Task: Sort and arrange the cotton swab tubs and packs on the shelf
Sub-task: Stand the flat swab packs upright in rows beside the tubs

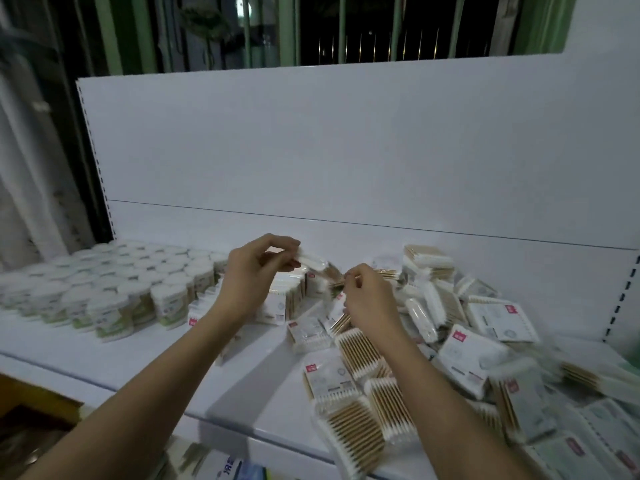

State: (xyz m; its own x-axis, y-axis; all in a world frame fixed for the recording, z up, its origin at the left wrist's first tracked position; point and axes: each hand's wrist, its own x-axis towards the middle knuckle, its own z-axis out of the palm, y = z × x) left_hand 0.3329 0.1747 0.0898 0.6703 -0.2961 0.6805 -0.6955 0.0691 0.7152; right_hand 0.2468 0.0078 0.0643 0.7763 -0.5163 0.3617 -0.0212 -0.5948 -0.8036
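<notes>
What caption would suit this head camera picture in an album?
Both hands, left and right, hold one cotton swab pack above the shelf, tubs lined up left, loose packs heaped right.

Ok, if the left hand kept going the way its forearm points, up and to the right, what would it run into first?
Probably the swab pack that the left hand already pinches; past it, the jumbled pile of packs by the right hand. Depth is unclear.

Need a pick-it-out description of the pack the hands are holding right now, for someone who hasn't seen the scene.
On the white shelf, tubs stand in rows at the left and flat packs lie heaped at the right. Between them, the left hand and right hand hold one pack: the only one lifted off the shelf.
</notes>
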